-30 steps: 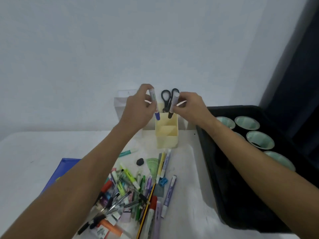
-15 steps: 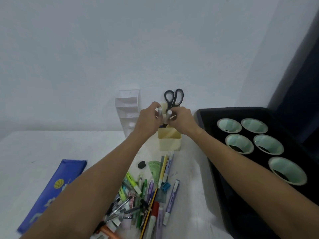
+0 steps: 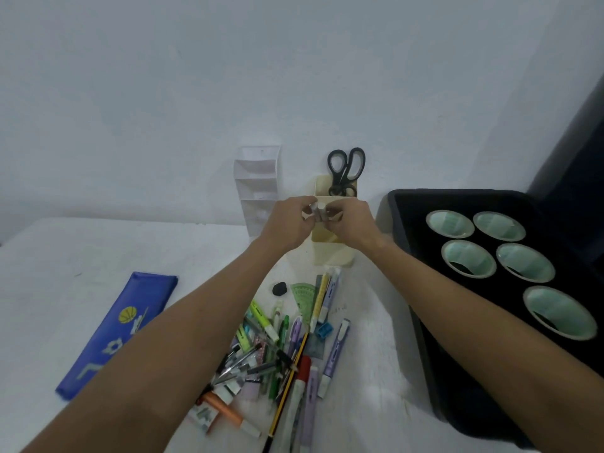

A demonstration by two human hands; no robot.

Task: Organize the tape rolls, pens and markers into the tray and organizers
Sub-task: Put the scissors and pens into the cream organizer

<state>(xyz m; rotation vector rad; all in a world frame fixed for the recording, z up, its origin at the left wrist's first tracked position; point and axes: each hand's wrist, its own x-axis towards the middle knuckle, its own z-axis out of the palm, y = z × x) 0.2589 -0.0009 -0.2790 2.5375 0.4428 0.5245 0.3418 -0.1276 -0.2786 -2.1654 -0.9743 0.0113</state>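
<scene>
Both hands meet over the cream pen organizer (image 3: 333, 253) at the back of the table. My left hand (image 3: 289, 220) pinches the top of one marker (image 3: 314, 211). My right hand (image 3: 351, 222) pinches a second marker (image 3: 323, 210) beside it. The markers stand side by side with their lower ends hidden inside the organizer. Black scissors (image 3: 345, 170) stick out of its rear slot. A pile of pens and markers (image 3: 277, 351) lies on the white table nearer to me. Several green tape rolls (image 3: 467, 258) lie in the black tray (image 3: 397, 210) on the right.
A white tiered organizer (image 3: 258, 184) stands against the wall, left of the cream one. A blue pencil case (image 3: 114, 328) lies at the left. A black eraser (image 3: 279, 288), a green protractor (image 3: 304, 294) and a blue sharpener (image 3: 323, 330) sit near the pile.
Both hands have lowered the two markers from above the organizer down into it. The view has tilted, so the organizer and the tray sit lower in the frame.
</scene>
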